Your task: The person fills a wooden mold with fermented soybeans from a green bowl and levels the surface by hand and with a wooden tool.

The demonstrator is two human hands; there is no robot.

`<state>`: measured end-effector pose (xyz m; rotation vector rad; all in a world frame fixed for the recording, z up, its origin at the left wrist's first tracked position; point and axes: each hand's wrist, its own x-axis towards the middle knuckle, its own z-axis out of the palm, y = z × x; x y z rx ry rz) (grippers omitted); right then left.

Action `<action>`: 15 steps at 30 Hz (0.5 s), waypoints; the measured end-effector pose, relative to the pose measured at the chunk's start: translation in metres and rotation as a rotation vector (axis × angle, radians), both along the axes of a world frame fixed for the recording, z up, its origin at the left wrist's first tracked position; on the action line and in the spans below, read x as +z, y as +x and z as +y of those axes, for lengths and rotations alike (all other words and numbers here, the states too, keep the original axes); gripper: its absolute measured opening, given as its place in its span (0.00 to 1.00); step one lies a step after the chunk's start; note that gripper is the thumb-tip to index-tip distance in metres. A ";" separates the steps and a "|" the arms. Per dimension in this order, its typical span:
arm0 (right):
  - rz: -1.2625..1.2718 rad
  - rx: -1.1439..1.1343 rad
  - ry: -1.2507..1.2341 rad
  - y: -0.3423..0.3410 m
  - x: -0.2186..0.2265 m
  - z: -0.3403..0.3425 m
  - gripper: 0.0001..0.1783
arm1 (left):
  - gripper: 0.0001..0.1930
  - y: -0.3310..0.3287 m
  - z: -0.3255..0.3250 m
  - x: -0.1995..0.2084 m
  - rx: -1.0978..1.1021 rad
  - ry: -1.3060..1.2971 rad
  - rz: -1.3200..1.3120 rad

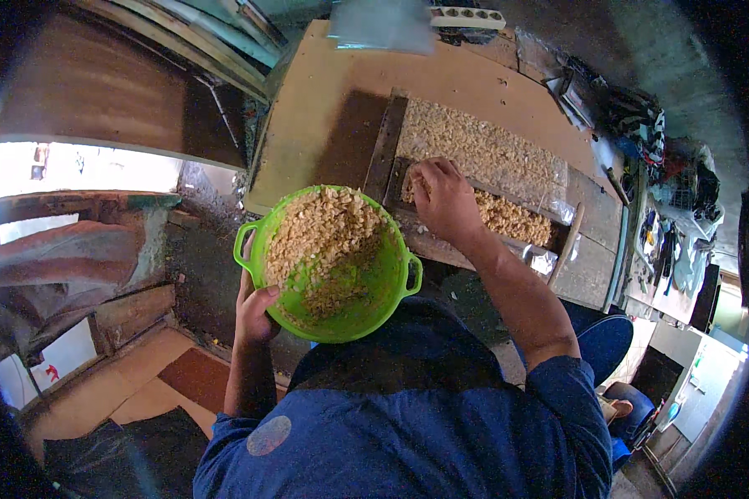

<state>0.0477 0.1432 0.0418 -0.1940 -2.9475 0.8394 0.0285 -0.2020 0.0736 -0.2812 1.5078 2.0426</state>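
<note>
A lime-green plastic bowl [381,303] with two loop handles is tilted in front of my chest. My left hand [258,314] grips its left side, the thumb over the rim. Pale, flaky grain mix [329,233] is heaped along the bowl's upper left, with green plastic showing lower right. My right hand [447,202] is over a wooden frame [382,154] on the table, fingers curled down; what they hold, if anything, is hidden. Inside the frame, clear plastic film [559,179] appears to cover the far band of mix, while the near strip of mix [512,220] looks uncovered.
The frame rests near the front edge of a wooden table [308,108]. A power strip [468,17] and a stack of clear plastic sheets [381,27] lie at the far edge. Tools and bags clutter the right side. A stool with a blue seat [607,345] stands at lower right.
</note>
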 end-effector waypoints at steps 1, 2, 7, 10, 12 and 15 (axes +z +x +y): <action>0.097 -0.007 0.008 -0.001 -0.009 0.001 0.11 | 0.50 0.000 0.000 0.000 -0.001 -0.007 0.003; 0.194 -0.011 0.016 -0.003 -0.012 0.000 0.11 | 0.50 -0.001 0.000 0.002 -0.003 -0.007 0.003; 0.186 0.095 0.116 0.006 -0.019 0.002 0.14 | 0.51 -0.003 -0.001 0.001 -0.061 -0.005 0.028; 0.074 0.060 0.082 0.016 -0.015 0.012 0.17 | 0.52 -0.003 0.002 0.002 -0.065 -0.015 0.074; 0.063 -0.007 0.050 0.019 -0.014 0.015 0.17 | 0.52 -0.002 0.004 0.004 -0.053 -0.016 0.052; 0.091 -0.020 0.057 0.021 -0.015 0.015 0.17 | 0.52 -0.002 0.006 0.009 -0.049 -0.023 0.026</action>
